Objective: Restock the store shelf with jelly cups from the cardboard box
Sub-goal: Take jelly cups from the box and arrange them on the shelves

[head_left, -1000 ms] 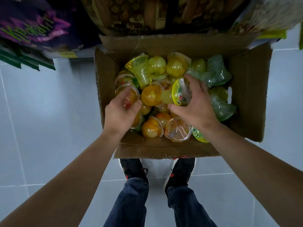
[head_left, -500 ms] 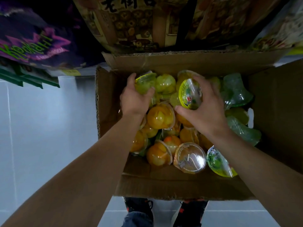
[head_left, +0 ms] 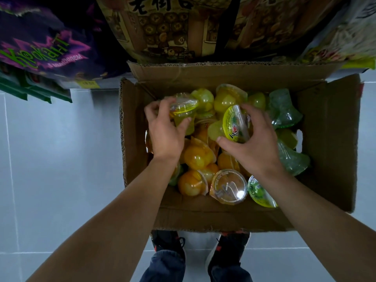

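An open cardboard box [head_left: 325, 139] on the floor holds several jelly cups in yellow, orange and green. My left hand [head_left: 164, 131] grips a yellow-green jelly cup [head_left: 184, 110] at the box's far left, fingers curled over its lid. My right hand [head_left: 250, 143] holds a second yellow cup with a printed lid [head_left: 232, 123], tilted on its side near the box's middle. Orange cups [head_left: 197, 155] lie under my wrists. A clear-lidded cup [head_left: 228, 186] sits near the front wall.
Snack bags hang on the shelf above the box: a purple bag [head_left: 40, 51] at left, a brown printed bag [head_left: 173, 27] in the middle, a pale bag [head_left: 345, 33] at right. Grey tiled floor [head_left: 50, 169] surrounds the box. My shoes [head_left: 168, 243] stand just behind it.
My left hand moved from the box's near left to the far left and took hold of a yellow-green cup. My right hand kept its cup and lifted it slightly. The view moved closer.
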